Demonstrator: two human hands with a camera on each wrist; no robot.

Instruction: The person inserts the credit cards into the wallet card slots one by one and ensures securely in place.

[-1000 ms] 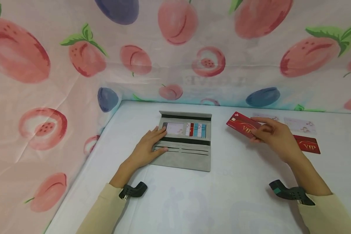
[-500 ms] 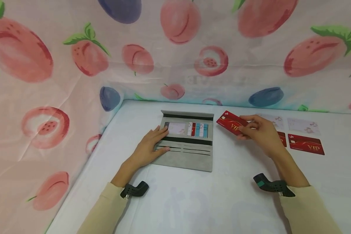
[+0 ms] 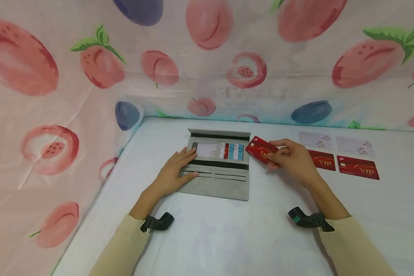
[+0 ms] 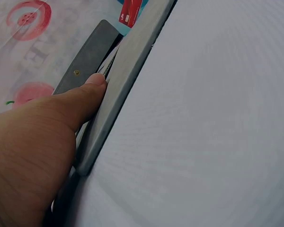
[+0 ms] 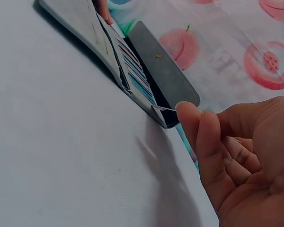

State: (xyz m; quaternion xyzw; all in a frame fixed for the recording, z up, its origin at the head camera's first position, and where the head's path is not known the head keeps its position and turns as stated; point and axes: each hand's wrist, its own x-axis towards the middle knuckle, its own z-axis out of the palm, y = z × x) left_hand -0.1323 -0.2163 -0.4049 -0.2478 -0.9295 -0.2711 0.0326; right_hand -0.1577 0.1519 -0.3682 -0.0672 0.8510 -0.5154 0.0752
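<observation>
An unfolded grey wallet (image 3: 217,189) lies on the white table, its upper half showing a clear window and several cards in slots. My left hand (image 3: 172,172) rests flat over the wallet's left side with fingers spread; in the left wrist view its thumb (image 4: 92,92) presses near the edge. Between thumb and fingers my right hand (image 3: 294,161) pinches a red VIP card (image 3: 260,148), held tilted at the wallet's right edge. In the right wrist view this card (image 5: 164,109) appears edge-on, close to the slots; whether it touches the wallet I cannot tell.
Right of the wallet lie two more red VIP cards (image 3: 358,167) and, behind them, two pale flowered cards (image 3: 355,146). A fruit-printed cloth (image 3: 207,76) hangs along the back and left of the white table (image 3: 220,237). Each wrist wears a black camera mount (image 3: 310,219).
My right hand has carried the red VIP card leftward from above the other cards to the wallet's right edge. The left hand stays on the wallet.
</observation>
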